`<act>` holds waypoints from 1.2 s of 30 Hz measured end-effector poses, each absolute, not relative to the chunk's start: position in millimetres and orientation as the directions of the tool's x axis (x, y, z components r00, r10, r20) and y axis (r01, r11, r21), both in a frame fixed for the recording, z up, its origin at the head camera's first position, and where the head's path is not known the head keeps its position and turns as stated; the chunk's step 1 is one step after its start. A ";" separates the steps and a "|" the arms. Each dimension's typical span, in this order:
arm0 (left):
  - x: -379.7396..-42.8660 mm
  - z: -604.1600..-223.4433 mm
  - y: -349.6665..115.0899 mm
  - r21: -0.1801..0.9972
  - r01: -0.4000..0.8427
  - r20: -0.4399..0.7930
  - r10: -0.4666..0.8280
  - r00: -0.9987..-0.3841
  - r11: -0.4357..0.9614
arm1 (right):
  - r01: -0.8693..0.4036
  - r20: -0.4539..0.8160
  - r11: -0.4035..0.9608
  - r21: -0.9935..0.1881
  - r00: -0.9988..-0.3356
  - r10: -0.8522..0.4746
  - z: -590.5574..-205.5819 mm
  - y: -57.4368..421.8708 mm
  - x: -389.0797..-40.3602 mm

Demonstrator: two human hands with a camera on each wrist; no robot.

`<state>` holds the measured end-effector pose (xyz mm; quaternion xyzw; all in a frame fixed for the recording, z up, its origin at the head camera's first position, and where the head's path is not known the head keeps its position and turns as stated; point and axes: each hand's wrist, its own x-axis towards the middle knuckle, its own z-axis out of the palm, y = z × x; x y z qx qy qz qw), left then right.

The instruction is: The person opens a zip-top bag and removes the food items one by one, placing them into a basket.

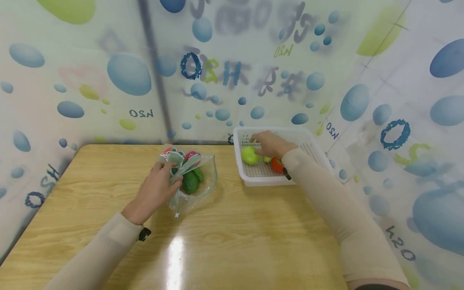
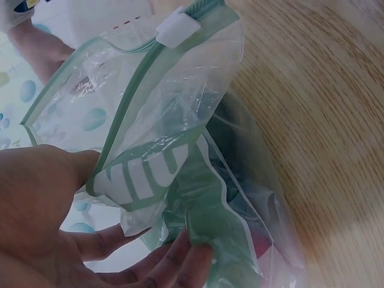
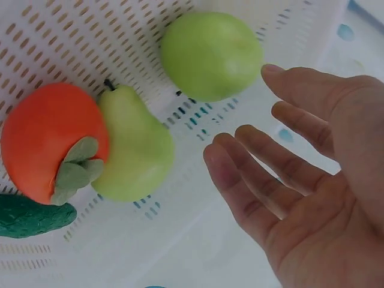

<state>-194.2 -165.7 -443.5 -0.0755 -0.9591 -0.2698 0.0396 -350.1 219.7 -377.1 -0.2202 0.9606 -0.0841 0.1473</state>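
My left hand (image 1: pixel 156 191) holds the mouth of a clear zip bag (image 2: pixel 150 165) with green trim and a white slider, its thumb and fingers on the plastic. Inside the bag lie dark green vegetable-shaped pieces (image 1: pixel 190 182) and something pinkish-red (image 1: pixel 192 155). Over a white perforated basket (image 1: pixel 261 180) hangs my right hand (image 1: pixel 272 143), fingers spread loosely and nothing in them. Closest to its fingertips is a round green fruit (image 3: pixel 210 57). A green pear (image 3: pixel 135 150), an orange-red persimmon (image 3: pixel 54 138) with grey-green leaves and a dark green bumpy piece (image 3: pixel 33 216) lie farther along the basket.
Bag and basket both stand on a wooden table (image 1: pixel 235 233), near its back edge. Behind and beside the table hang curtains (image 1: pixel 224 108) printed with blue and green spots. The basket's right side lies close to the right curtain.
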 end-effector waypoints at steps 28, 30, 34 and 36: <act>-200.5 -444.6 -160.9 0.473 0.134 0.108 0.094 -0.990 0.871 | -0.884 0.443 0.417 -0.213 -0.467 -0.765 -401.0 122.7 -227.4; -200.6 -444.2 -160.5 0.479 0.139 0.116 0.095 -0.989 0.867 | -0.879 0.390 0.423 -0.221 -0.477 -0.788 -408.3 112.7 -225.3; -200.4 -443.7 -158.5 0.490 0.152 0.131 0.100 -0.986 0.858 | -0.861 0.305 0.452 -0.232 -0.505 -0.807 -422.6 96.6 -226.9; -200.5 -443.6 -157.4 0.494 0.163 0.140 0.106 -0.984 0.854 | -0.846 0.260 0.483 -0.228 -0.531 -0.806 -428.4 89.5 -229.1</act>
